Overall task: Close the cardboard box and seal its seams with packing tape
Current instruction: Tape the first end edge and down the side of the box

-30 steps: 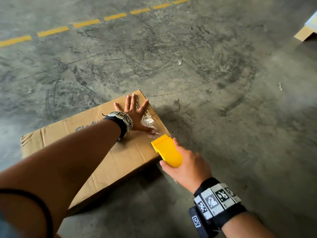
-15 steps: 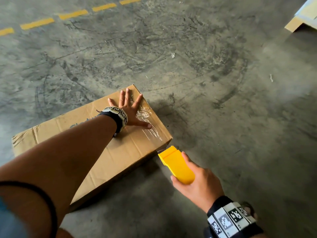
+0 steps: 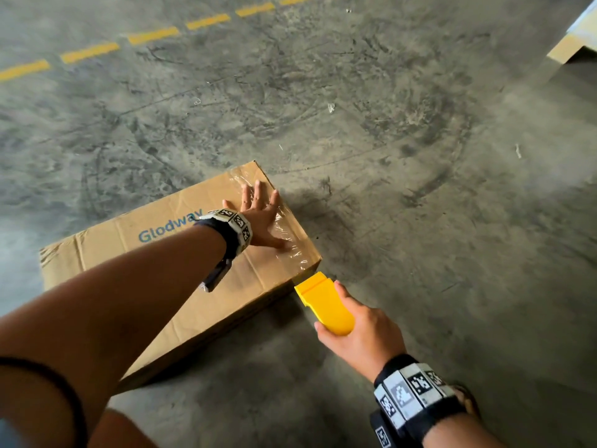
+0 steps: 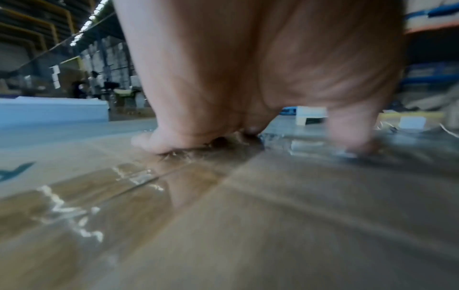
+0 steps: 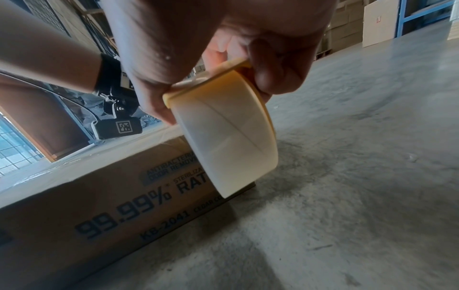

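A closed brown cardboard box [image 3: 155, 253] printed "Glodway" lies flat on the concrete floor. Clear packing tape [image 3: 284, 231] runs shiny and wrinkled along its right-hand top edge. My left hand [image 3: 261, 215] lies flat on that tape with fingers spread, pressing it down; the left wrist view shows the palm [image 4: 248, 78] on the taped cardboard [image 4: 223, 215]. My right hand [image 3: 358, 331] grips a yellow tape dispenser [image 3: 323, 302] at the box's near right corner. In the right wrist view the tape roll [image 5: 228, 133] sits against the box's side [image 5: 99, 206].
Bare grey concrete floor [image 3: 420, 189] surrounds the box. A dashed yellow line [image 3: 90, 51] crosses the far left. A piece of cardboard [image 3: 575, 40] lies at the top right corner. Distant shelving and stacked boxes show in the wrist views.
My right hand drew the dispenser off the box top, down past the near right corner, then back up against that corner. My left hand stayed flat on the tape.
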